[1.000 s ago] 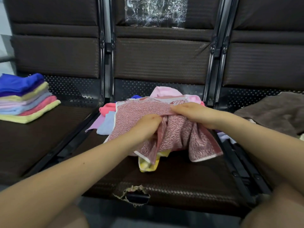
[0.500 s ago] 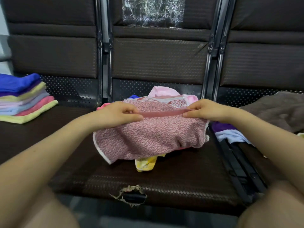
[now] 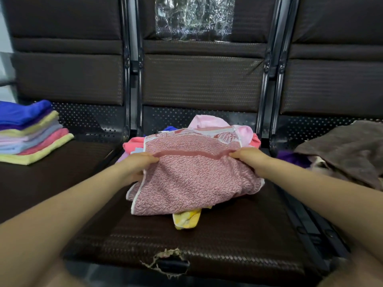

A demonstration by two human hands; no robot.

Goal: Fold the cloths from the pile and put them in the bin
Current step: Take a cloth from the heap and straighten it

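A pink speckled towel (image 3: pixel 192 179) with a darker pink band lies spread over the pile of cloths (image 3: pixel 209 125) on the middle seat. My left hand (image 3: pixel 136 164) grips its left side at the band. My right hand (image 3: pixel 248 158) pinches the right end of the same band. The towel's near part hangs in loose folds toward the seat front. A yellow cloth (image 3: pixel 186 220) pokes out from under it. A stack of folded cloths (image 3: pixel 31 133) sits on the left seat. No bin is in view.
A brown cloth (image 3: pixel 348 150) and a purple one (image 3: pixel 290 158) lie on the right seat. Black metal frames (image 3: pixel 267 79) separate the three dark seats. The middle seat's front edge has a torn spot (image 3: pixel 167 264). Clear plastic (image 3: pixel 194 17) is stuck on the backrest.
My hands moved apart from the bunched middle of the towel to its two sides. The towel went from crumpled to stretched out flat along its band.
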